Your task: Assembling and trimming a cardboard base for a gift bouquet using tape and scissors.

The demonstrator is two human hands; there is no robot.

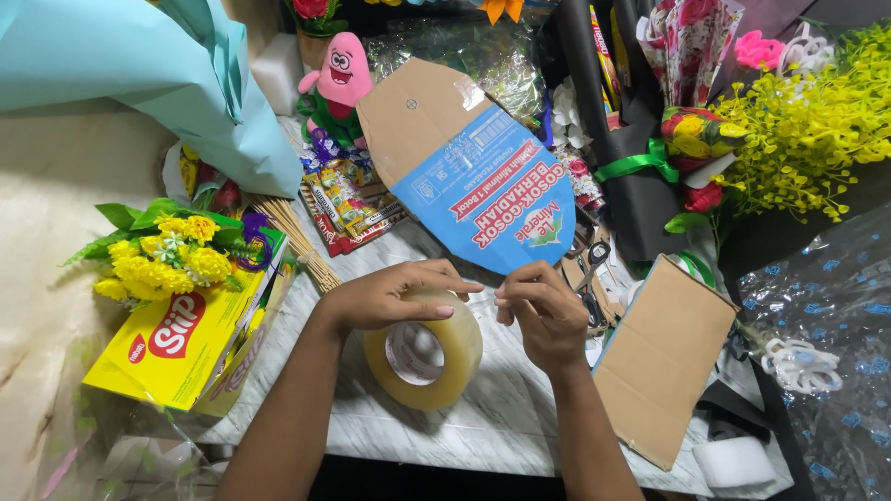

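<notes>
My left hand [394, 295] grips the top of a large roll of clear packing tape [429, 357], standing on edge on the white marbled table [483, 417]. My right hand [543, 311] pinches the loose end of the tape between thumb and fingers, just right of the roll. A flattened cardboard piece with a blue printed face [473, 181] lies just beyond both hands.
A yellow snack box [181, 348] holding yellow artificial flowers [167, 255] stands at the left. Brown cardboard [664, 357] lies at the right, scissors [594, 264] behind my right hand. A pink starfish plush [339, 79], snack packets [348, 204], wooden sticks [302, 241] and wrapped bouquets [798, 121] crowd the back.
</notes>
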